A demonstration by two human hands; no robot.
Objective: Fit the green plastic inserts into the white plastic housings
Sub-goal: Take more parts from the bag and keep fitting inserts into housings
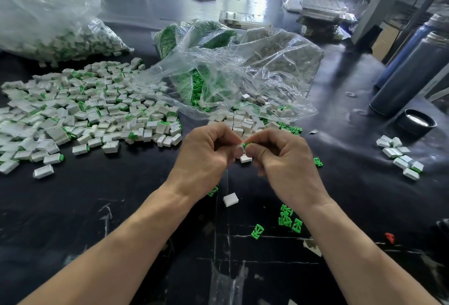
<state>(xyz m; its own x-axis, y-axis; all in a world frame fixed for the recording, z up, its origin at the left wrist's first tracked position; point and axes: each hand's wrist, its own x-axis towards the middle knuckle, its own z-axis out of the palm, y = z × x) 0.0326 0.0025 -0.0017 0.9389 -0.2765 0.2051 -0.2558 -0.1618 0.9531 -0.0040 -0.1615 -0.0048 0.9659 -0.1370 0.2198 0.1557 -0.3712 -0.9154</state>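
Right now my left hand point(206, 152) pinches a small white housing point(239, 147) between thumb and curled fingers, and my right hand point(283, 156) pinches a green insert point(248, 145) against its open end; the two parts touch just where my fingertips meet, above the black table point(121, 207). Just below my hands lie one loose white housing point(245, 158) and, nearer me, another point(230, 199). Loose green inserts point(286, 218) lie scattered by my right forearm. Beyond my knuckles a torn clear plastic bag point(243, 73) spills unassembled white housings and green inserts. To my left spreads a wide heap of assembled pieces point(90, 110), white with green ends showing. A small cluster of the same point(401, 156) sits well off to my right, near a black lid point(416, 123) and a dark cylindrical flask point(410, 71).
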